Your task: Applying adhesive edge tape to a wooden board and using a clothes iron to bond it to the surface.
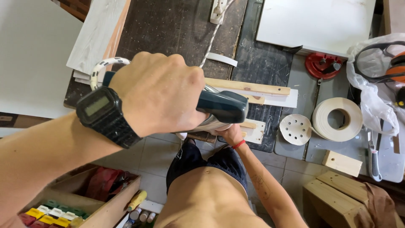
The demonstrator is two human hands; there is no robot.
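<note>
My left hand (158,90), with a black digital watch on the wrist, is closed around the dark teal handle of a clothes iron (223,106). The iron's silver soleplate shows just below the handle, over the front edge of the dark workbench (177,29). Its white flecked cord (103,65) loops behind my wrist. My right hand (231,136), with a red band on the wrist, reaches up under the iron and rests against a small pale wooden piece (255,131). Its fingers are mostly hidden by the iron. Long wooden strips (253,88) lie behind the iron.
A roll of pale edge tape (337,119), a white perforated disc (295,128), a red suction clamp (322,65), a wooden block (341,162) and a cutter (373,158) lie at right. A white panel (316,21) sits behind. A wooden box (63,209) stands lower left.
</note>
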